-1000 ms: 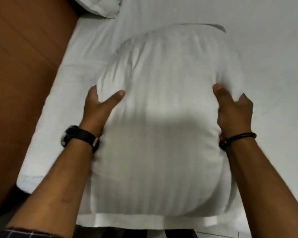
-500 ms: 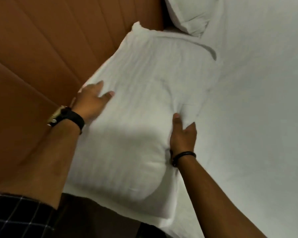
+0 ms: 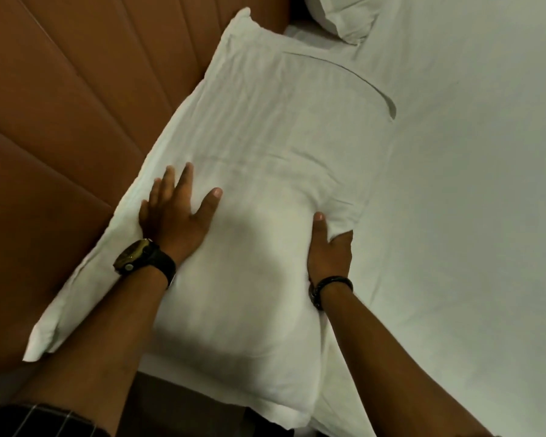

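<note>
A white striped pillow (image 3: 265, 146) lies at the head of the bed, its long left edge against the brown padded headboard (image 3: 60, 105). My left hand (image 3: 177, 209), with a black watch on the wrist, rests flat on the pillow's left side with its fingers spread. My right hand (image 3: 330, 247), with a dark bracelet on the wrist, grips the pillow's right edge: the thumb lies on top and the fingers are hidden under the fabric.
A white sheet (image 3: 470, 216) covers the bed to the right of the pillow. A second white pillow (image 3: 338, 14) sits at the top, partly cut off by the frame. A dark checked sleeve (image 3: 29, 421) shows at the bottom left.
The pillow has gone from the middle of the bed to the left, against the headboard. My left hand has moved from gripping the pillow's side to lying flat on top.
</note>
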Demonstrator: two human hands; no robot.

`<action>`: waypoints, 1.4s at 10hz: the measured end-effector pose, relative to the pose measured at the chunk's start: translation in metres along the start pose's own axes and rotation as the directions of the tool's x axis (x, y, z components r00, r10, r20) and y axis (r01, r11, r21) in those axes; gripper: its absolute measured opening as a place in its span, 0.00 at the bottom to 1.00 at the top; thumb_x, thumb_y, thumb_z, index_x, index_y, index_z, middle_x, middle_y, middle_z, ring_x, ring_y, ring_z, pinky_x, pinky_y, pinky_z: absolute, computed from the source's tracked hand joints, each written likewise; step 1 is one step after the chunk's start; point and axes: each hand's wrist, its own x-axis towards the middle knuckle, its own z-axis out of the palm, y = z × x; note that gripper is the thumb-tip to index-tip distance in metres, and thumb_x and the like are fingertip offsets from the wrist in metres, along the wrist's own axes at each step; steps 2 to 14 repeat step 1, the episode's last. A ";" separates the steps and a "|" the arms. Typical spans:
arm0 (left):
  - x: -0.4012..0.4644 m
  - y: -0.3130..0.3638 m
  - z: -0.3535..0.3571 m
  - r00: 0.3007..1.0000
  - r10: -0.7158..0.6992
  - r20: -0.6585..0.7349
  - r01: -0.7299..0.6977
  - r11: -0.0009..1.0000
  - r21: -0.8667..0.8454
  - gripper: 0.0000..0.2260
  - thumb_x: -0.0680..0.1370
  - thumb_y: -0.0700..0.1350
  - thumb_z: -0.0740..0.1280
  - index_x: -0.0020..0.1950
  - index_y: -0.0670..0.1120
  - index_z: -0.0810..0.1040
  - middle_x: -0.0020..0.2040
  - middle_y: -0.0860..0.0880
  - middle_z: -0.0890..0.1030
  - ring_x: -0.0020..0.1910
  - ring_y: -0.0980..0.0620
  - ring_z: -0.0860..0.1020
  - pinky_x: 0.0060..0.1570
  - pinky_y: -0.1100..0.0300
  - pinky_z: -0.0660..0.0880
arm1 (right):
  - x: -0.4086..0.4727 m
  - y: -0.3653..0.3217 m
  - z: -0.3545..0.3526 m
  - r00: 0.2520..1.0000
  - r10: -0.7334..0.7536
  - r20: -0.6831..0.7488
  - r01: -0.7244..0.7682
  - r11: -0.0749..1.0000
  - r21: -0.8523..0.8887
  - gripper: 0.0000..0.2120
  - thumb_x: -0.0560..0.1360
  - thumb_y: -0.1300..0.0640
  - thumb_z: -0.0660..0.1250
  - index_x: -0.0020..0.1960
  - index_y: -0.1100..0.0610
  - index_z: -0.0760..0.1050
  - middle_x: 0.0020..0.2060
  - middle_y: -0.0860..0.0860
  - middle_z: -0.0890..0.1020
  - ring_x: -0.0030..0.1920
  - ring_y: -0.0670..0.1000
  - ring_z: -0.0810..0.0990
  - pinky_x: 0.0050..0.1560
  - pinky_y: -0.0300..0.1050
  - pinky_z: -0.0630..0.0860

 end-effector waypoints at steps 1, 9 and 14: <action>-0.006 0.002 -0.008 1.000 -0.030 0.009 0.030 0.999 -0.012 0.40 0.72 0.73 0.50 0.80 0.55 0.56 0.81 0.46 0.56 0.79 0.43 0.54 0.76 0.40 0.53 | -0.014 -0.034 -0.016 0.993 -0.074 -0.095 0.053 0.978 -0.202 0.30 0.74 0.41 0.67 0.71 0.51 0.65 0.67 0.53 0.71 0.67 0.56 0.69 0.68 0.54 0.67; -0.006 0.002 -0.008 1.000 -0.030 0.009 0.030 0.999 -0.012 0.40 0.72 0.73 0.50 0.80 0.55 0.56 0.81 0.46 0.56 0.79 0.43 0.54 0.76 0.40 0.53 | -0.014 -0.034 -0.016 0.993 -0.074 -0.095 0.053 0.978 -0.202 0.30 0.74 0.41 0.67 0.71 0.51 0.65 0.67 0.53 0.71 0.67 0.56 0.69 0.68 0.54 0.67; -0.006 0.002 -0.008 1.000 -0.030 0.009 0.030 0.999 -0.012 0.40 0.72 0.73 0.50 0.80 0.55 0.56 0.81 0.46 0.56 0.79 0.43 0.54 0.76 0.40 0.53 | -0.014 -0.034 -0.016 0.993 -0.074 -0.095 0.053 0.978 -0.202 0.30 0.74 0.41 0.67 0.71 0.51 0.65 0.67 0.53 0.71 0.67 0.56 0.69 0.68 0.54 0.67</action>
